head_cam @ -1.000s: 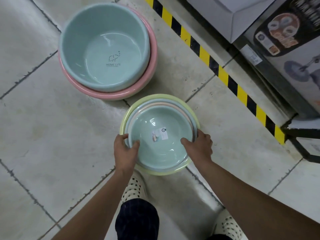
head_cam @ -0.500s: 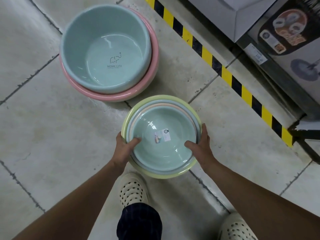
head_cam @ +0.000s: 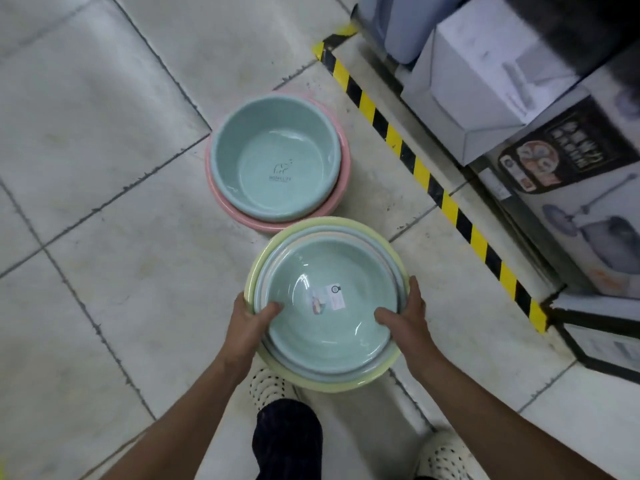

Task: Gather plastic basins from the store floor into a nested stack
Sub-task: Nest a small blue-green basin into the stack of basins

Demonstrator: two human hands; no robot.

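Both hands are on the shallow stack [head_cam: 325, 341]: several basins already nested, a yellow basin [head_cam: 329, 384] outermost and a sticker [head_cam: 327, 299] in the bottom of the innermost. The left hand [head_cam: 251, 317] and right hand [head_cam: 405, 317] each clamp its rim, thumb hooked inside and fingers curled beneath, mostly hidden. The stack looks lifted, hanging over the person's shoes [head_cam: 268, 388]. Its far rim overlaps the pink basin [head_cam: 225, 206] from here; whether they touch I cannot tell. That pink basin sits on the floor [head_cam: 104, 202] beside the striped tape [head_cam: 429, 183], a deeper green basin [head_cam: 273, 168] nested in it. I'd judge two stacks are made and joining them remains. No other loose basins show.
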